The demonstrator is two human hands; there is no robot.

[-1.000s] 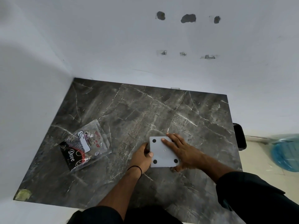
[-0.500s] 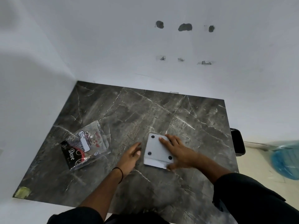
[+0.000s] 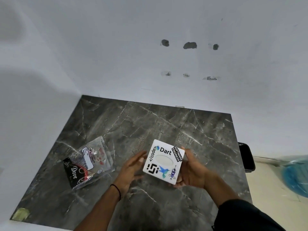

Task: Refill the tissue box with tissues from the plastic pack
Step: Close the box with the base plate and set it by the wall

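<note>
The square white tissue box (image 3: pixel 164 161) is lifted off the table, its sticker-covered top with the oval slot facing me. My right hand (image 3: pixel 191 170) holds it from the right side and underneath. My left hand (image 3: pixel 131 167) hovers just left of the box, fingers spread, not clearly touching it. The plastic pack (image 3: pixel 88 161), clear and crinkled with a black "Dove" panel, lies flat on the table to the left of my left hand.
The dark marble table (image 3: pixel 150 124) fits into a white wall corner at the left and back. A black object (image 3: pixel 246 157) sits past its right edge, and a blue bag (image 3: pixel 295 175) lies on the floor at far right.
The box lay bottom-up on the table under my right hand. It has been flipped and lifted, so its stickered top faces up. My left hand moved off it, then back close.
</note>
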